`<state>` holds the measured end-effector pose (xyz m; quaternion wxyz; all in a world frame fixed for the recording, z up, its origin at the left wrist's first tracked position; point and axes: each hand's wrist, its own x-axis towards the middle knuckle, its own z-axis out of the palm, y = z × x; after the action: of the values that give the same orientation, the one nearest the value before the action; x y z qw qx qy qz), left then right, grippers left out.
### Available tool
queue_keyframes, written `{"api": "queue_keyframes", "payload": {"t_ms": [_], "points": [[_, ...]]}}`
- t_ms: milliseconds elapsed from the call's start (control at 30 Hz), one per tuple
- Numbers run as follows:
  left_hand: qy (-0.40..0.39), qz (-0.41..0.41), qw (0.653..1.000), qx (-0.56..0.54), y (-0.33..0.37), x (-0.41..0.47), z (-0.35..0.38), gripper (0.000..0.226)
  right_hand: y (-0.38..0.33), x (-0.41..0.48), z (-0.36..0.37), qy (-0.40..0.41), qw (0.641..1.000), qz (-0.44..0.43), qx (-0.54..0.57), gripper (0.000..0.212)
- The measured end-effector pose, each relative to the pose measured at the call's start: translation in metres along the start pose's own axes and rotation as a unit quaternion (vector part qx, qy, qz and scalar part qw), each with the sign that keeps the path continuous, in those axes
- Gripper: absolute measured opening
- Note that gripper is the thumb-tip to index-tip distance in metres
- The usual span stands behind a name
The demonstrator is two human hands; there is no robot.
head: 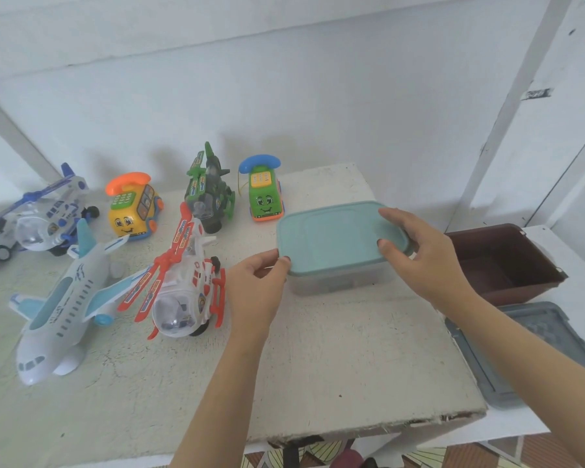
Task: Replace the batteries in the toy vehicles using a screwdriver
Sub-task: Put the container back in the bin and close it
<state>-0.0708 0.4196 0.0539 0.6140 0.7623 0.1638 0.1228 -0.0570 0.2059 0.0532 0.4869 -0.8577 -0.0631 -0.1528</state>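
Note:
A clear plastic box with a teal lid (pixel 335 238) stands on the white table (pixel 318 359). My left hand (pixel 257 285) pinches the lid's near left corner. My right hand (pixel 419 255) grips the lid's right edge, thumb on top. To the left lie toy vehicles: a red and white helicopter (pixel 183 288), a white and blue airplane (pixel 61 312), a green helicopter (pixel 210 194), a yellow phone car (pixel 132 207), a green phone car (pixel 264 194) and a blue and white helicopter (pixel 38 217). No screwdriver or batteries are in sight.
A brown open bin (pixel 507 265) sits to the right of the box, with a grey tray (pixel 527 349) in front of it. A white wall stands behind the table. The table's front edge runs at the bottom.

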Motion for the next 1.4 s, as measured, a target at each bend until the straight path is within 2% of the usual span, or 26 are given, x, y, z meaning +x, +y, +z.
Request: {"api": "queue_keyframes", "payload": {"t_ms": [233, 333, 400, 467, 567, 767, 800, 867, 967, 1067, 1133, 1200, 1267, 1400], "points": [[-0.02, -0.026, 0.999, -0.01, 0.002, 0.003, -0.004, 0.023, 0.008, 0.0, 0.003, 0.029, 1.0, 0.0, -0.003, 0.04], [-0.029, -0.028, 0.999, -0.006, 0.001, 0.003, -0.005, 0.025, 0.005, 0.004, 0.003, 0.074, 0.992, 0.1, -0.016, 0.029], [-0.036, -0.034, 0.999, -0.01, -0.001, 0.004, -0.006, 0.026, 0.009, 0.009, -0.001, 0.036, 0.979, 0.198, -0.018, 0.041], [-0.046, -0.051, 0.997, -0.018, 0.0, 0.006, -0.006, 0.025, 0.016, 0.013, -0.007, 0.0, 0.971, 0.239, 0.021, 0.056], [-0.055, -0.065, 0.996, -0.03, 0.0, 0.007, -0.007, 0.031, 0.019, 0.012, -0.014, -0.023, 0.97, 0.232, 0.069, 0.047], [-0.061, -0.043, 0.997, -0.004, 0.0, 0.008, -0.009, 0.041, 0.021, 0.01, -0.018, -0.054, 0.971, 0.22, 0.078, 0.035], [-0.061, -0.031, 0.998, 0.008, 0.0, 0.007, -0.009, 0.044, 0.021, 0.01, -0.017, -0.055, 0.973, 0.215, 0.059, 0.031], [-0.059, 0.037, 0.996, 0.056, -0.003, 0.007, -0.01, 0.052, 0.021, 0.01, -0.017, -0.048, 0.983, 0.169, -0.06, 0.03], [-0.085, 0.184, 0.967, 0.155, -0.002, 0.009, -0.011, 0.066, 0.013, 0.016, -0.018, -0.055, 0.973, 0.023, -0.221, 0.062], [-0.133, 0.256, 0.901, 0.325, 0.005, 0.018, -0.004, 0.093, 0.004, 0.03, -0.009, -0.131, 0.928, -0.049, -0.346, 0.078], [-0.136, 0.271, 0.851, 0.428, 0.008, 0.025, 0.005, 0.1, 0.001, 0.036, 0.0, -0.16, 0.89, -0.07, -0.42, 0.086], [-0.13, 0.27, 0.826, 0.478, 0.01, 0.028, 0.013, 0.1, 0.002, 0.038, 0.008, -0.166, 0.862, -0.078, -0.473, 0.094], [-0.127, 0.272, 0.812, 0.5, 0.009, 0.029, 0.017, 0.1, 0.004, 0.038, 0.012, -0.168, 0.86, -0.065, -0.478, 0.097], [-0.132, 0.259, 0.808, 0.513, 0.005, 0.032, 0.018, 0.101, 0.007, 0.036, 0.013, -0.16, 0.879, -0.046, -0.446, 0.097]]}}
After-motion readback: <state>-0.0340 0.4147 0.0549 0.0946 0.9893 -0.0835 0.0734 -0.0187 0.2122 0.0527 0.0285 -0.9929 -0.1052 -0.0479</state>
